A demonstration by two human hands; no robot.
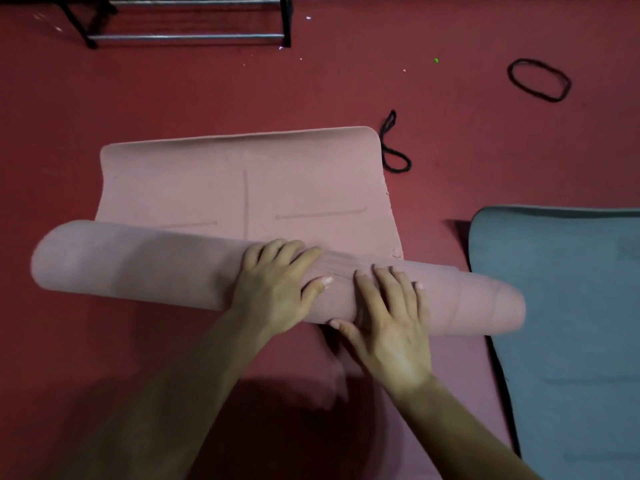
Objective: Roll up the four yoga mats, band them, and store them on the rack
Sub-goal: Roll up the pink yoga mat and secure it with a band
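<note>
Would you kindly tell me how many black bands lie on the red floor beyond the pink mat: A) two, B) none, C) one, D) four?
A: a twisted band lies by the far right corner of the pink mat, and an oval band lies farther right on the red floor.

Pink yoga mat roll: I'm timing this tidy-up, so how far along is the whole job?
Done: nothing looks finished; no mat sits on the visible bars of the black metal rack. In hand: left hand and right hand press the partly rolled pink foam yoga mat, with a flat stretch ahead. Left: the teal yoga mat lies flat, and two black elastic bands lie loose on the red floor.
</note>
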